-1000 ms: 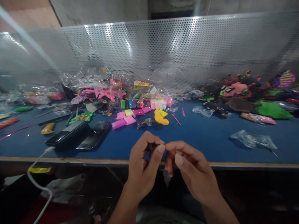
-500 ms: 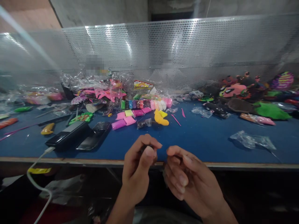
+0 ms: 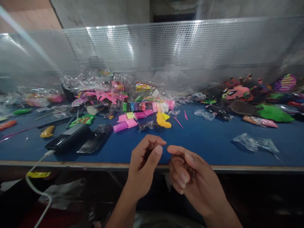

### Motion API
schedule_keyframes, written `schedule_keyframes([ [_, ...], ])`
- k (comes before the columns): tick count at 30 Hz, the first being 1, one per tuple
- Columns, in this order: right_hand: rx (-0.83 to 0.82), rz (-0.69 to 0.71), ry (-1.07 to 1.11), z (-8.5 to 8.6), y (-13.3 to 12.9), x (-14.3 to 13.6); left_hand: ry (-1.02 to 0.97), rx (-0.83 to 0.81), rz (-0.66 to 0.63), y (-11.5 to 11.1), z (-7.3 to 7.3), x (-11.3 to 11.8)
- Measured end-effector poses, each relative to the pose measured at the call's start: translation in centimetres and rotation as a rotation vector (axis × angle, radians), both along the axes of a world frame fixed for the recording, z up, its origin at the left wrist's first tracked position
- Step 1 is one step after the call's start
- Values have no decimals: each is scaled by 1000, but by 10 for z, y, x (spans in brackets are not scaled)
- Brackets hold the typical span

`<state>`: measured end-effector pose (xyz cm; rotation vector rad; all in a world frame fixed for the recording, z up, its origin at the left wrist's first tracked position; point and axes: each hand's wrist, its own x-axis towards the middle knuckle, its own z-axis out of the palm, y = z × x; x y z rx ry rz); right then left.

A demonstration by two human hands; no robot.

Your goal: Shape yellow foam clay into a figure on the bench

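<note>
My left hand [image 3: 144, 167] is above the table's front edge, its fingers curled and its thumb close to the index fingertip. My right hand [image 3: 194, 177] faces it, fingers bent inward and thumb pressed along the index finger. The two index fingertips almost meet, with a small gap between them. Anything held in either hand is too small or too hidden to make out. Beyond the hands lie a yellow-orange clay piece [image 3: 163, 120], pink and purple clay packs [image 3: 120, 127], a dark clay piece in clear wrap [image 3: 146, 126] and a thin pink modelling tool [image 3: 178, 122].
A black power bank [image 3: 67, 137] with a white cable and a phone [image 3: 95, 139] lie at left on the blue table [image 3: 204, 152]. Crumpled clear wrap [image 3: 255, 143] lies at right. Clay figures [image 3: 239, 91] and plastic bags line the back, before a perforated metal screen [image 3: 201, 47].
My left hand has shifted slightly right and up, bringing its fingertips nearer my right hand. My right index fingertip has moved slightly left and up. The things on the table stay put.
</note>
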<state>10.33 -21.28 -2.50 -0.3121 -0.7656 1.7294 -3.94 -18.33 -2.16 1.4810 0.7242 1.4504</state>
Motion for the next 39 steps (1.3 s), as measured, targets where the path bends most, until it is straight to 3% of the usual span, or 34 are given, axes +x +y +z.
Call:
schedule_keyframes([
  [6, 25, -43, -37, -2, 6, 3, 205, 93, 93, 6, 10, -1],
  [14, 84, -133, -136, -5, 3, 7, 260, 161, 141, 4, 8, -3],
  [34, 128, -203, -305, -4, 4, 10, 315, 85, 106, 5, 7, -6],
  [39, 109, -303, -287, -6, 7, 2, 295, 104, 68, 2, 9, -1],
])
